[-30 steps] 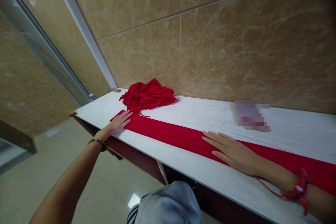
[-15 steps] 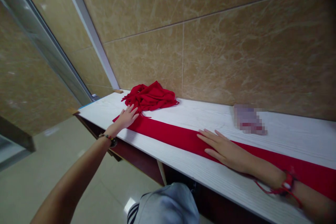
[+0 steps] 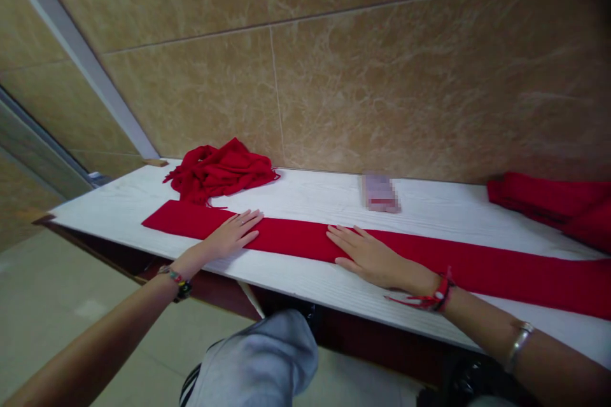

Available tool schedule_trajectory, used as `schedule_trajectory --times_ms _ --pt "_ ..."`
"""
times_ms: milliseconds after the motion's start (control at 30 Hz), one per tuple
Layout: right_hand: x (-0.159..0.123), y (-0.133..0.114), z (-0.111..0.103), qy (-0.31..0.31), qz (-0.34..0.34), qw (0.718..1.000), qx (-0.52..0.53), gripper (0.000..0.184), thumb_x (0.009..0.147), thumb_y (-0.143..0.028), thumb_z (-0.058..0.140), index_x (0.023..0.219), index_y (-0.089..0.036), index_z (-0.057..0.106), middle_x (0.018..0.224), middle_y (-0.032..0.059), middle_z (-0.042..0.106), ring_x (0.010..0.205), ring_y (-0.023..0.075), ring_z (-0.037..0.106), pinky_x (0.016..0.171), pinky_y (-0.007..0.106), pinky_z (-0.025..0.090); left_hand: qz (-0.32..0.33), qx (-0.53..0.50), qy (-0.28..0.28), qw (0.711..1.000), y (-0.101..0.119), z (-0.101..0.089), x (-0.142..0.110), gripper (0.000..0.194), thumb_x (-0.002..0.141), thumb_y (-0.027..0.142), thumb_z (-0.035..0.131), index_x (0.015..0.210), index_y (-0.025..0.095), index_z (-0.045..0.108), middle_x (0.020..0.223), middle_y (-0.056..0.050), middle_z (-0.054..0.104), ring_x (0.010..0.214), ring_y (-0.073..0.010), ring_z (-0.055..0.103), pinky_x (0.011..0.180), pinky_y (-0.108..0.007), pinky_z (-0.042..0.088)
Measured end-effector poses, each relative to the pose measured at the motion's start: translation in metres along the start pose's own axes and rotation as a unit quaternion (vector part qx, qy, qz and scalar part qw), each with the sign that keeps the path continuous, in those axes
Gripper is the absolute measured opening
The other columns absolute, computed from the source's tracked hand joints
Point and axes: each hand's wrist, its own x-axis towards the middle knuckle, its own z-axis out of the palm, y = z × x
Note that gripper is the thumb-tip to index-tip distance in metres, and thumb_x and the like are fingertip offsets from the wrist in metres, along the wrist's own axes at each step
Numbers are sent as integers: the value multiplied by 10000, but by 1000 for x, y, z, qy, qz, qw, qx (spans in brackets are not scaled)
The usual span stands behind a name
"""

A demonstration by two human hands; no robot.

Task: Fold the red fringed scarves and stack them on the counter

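- Left hand (image 3: 231, 235) has slid along the red strip (image 3: 296, 238), away from its far-left end and closer to the right hand (image 3: 377, 261); the view has swung to the right, bringing a red cloth bundle (image 3: 548, 206) into sight.
- Both hands lie palm down with fingers extended on the strip – neither is clenched or gripping anything.
- The strip lies flat and smooth along the white surface (image 3: 315, 187), its left end towards nine o'clock from the left hand, its other end running out of view past the right hand at between three and four o'clock.
- A crumpled red cloth (image 3: 219, 172) sits at twelve o'clock from the left hand, near the wall (image 3: 405, 89), with a few loose threads towards the strip.
- A pixelated item (image 3: 379, 194) rests at about twelve o'clock from the right hand, apart from the strip; what it is cannot be told.
- The bundle is at between two and three o'clock from the right hand, close to the wall and partly cut off.
- A small wooden block (image 3: 155, 162) is at nine o'clock from the crumpled cloth.
- A beaded bracelet (image 3: 176, 280) circles the left wrist; the right arm has a red cord bracelet (image 3: 442, 292) and – nearer the elbow – a silver bangle (image 3: 518, 346).
- Grey clothing (image 3: 262, 356) shows at six o'clock, at the bottom of the view.
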Motion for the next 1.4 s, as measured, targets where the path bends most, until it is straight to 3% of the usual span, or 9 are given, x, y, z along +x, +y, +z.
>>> schedule_trajectory --times_ms 167,300,433,600,733,900,1033,1233,1400 --pt "-100 57 -13 6 119 993 -24 555 897 -465 232 1370 -173 237 1414 84 260 1300 207 207 1050 440 216 -31 35 -61 997 1 -7 2 483 896 339 218 1335 152 289 1420 -94 249 1305 -222 193 1020 -391 241" --pt "-149 80 -27 7 188 981 -37 536 901 -425 247 1349 -133 287 1394 124 296 1289 220 239 1038 449 234 -40 66 -101 992 44 -28 26 566 851 440 308 1312 115 346 1414 -148 239 1297 -313 181 1002 -457 243" --pt "-126 57 -38 51 178 982 -45 517 902 -396 263 1328 -110 319 1383 147 311 1285 226 248 1032 453 236 86 31 -59 994 142 -41 77 606 859 487 240 1353 138 270 1424 -118 220 1298 -259 212 1025 -425 230" --pt "-88 48 -28 69 124 988 -58 517 905 -406 264 1318 -99 316 1377 141 327 1277 217 266 1022 444 251 177 5 17 984 232 -14 123 570 874 438 223 1351 131 277 1407 -101 270 1288 -227 251 1022 -405 253" --pt "-144 86 -22 63 190 974 -102 504 913 -388 245 1331 -110 289 1375 141 330 1260 232 299 994 467 288 197 -5 23 980 232 6 131 567 872 429 205 1356 141 270 1405 -77 278 1287 -221 255 1029 -410 249" --pt "-258 146 -33 45 275 942 -187 399 919 -257 273 1251 -75 403 1345 191 360 1253 250 309 967 479 320 190 1 5 982 223 6 130 585 862 448 190 1354 145 277 1414 -46 262 1292 -218 244 1029 -397 258" --pt "-308 173 -41 3 273 943 -192 346 897 -124 269 1150 -78 500 1296 198 423 1223 234 363 972 489 318 186 8 4 982 226 7 132 589 862 452 185 1359 146 265 1414 -44 255 1294 -220 239 1029 -402 255" --pt "-274 150 -65 84 313 941 -99 414 878 -334 384 1252 -164 433 1313 115 431 1221 228 370 1016 434 295 198 12 6 980 225 6 132 603 864 487 226 1363 148 244 1418 -61 232 1292 -240 237 1022 -418 268" --pt "-220 101 -76 9 180 984 -8 565 795 -367 514 1304 -163 376 1339 95 405 1221 194 370 1019 330 302 265 17 36 963 210 -2 123 621 817 538 363 1345 217 294 1412 -57 262 1263 -243 307 1013 -386 296"
